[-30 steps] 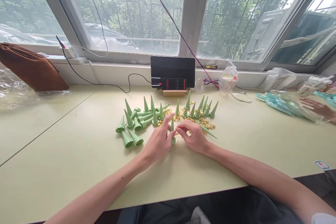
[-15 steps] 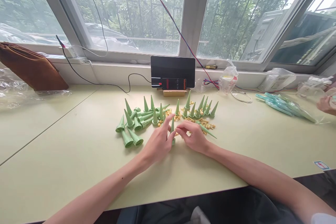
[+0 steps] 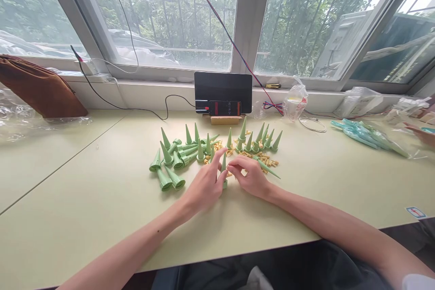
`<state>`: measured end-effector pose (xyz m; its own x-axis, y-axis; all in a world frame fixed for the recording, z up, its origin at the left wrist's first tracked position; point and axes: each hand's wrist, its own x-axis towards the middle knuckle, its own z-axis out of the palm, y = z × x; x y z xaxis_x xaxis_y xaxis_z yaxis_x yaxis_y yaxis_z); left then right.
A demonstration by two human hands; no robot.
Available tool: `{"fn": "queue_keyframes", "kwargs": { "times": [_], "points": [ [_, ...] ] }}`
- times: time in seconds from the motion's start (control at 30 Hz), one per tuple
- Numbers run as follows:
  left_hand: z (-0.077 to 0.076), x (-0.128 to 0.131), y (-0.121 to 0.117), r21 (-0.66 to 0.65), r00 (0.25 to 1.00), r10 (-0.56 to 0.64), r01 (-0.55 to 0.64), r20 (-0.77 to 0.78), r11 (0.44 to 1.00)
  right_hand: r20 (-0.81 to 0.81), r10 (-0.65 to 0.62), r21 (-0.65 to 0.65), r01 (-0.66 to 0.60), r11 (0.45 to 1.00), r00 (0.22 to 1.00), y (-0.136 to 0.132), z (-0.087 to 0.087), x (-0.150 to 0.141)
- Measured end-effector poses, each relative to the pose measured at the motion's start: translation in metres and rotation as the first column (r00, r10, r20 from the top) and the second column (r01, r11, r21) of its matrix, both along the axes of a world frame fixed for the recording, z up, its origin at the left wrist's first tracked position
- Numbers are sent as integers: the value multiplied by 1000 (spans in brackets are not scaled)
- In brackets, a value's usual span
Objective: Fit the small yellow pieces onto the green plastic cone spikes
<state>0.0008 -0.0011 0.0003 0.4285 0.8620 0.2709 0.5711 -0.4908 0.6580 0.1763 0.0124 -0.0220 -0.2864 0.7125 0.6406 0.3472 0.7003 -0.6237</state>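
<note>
Between my hands a green plastic cone spike stands upright on the table. My left hand is closed round it, the thumb on its near side and the index finger raised behind. The thumb and index finger of my right hand are pinched together against the cone's right side; whatever tiny piece they hold is hidden. Small yellow plastic pieces lie in a scattered pile just beyond my right hand. Several more green cones lie or stand to the left, and others stand upright behind the pile.
A dark tablet with a phone before it leans at the window sill on a cardboard piece. A brown bag sits at far left. Teal plastic bags lie at right, near another person's arm.
My hands and the cone between them stay nearly in place. At the far right the other person's hand has shifted, and a teal item now shows there.
</note>
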Motion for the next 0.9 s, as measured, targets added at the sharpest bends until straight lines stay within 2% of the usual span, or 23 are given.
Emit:
{"fn": "queue_keyframes", "kwargs": {
  "times": [0.9],
  "points": [
    [1,0,0,9,1000,-9,9,23,1000,-6,-48,38,48,998,999,-3,5,-1]
  ]
}}
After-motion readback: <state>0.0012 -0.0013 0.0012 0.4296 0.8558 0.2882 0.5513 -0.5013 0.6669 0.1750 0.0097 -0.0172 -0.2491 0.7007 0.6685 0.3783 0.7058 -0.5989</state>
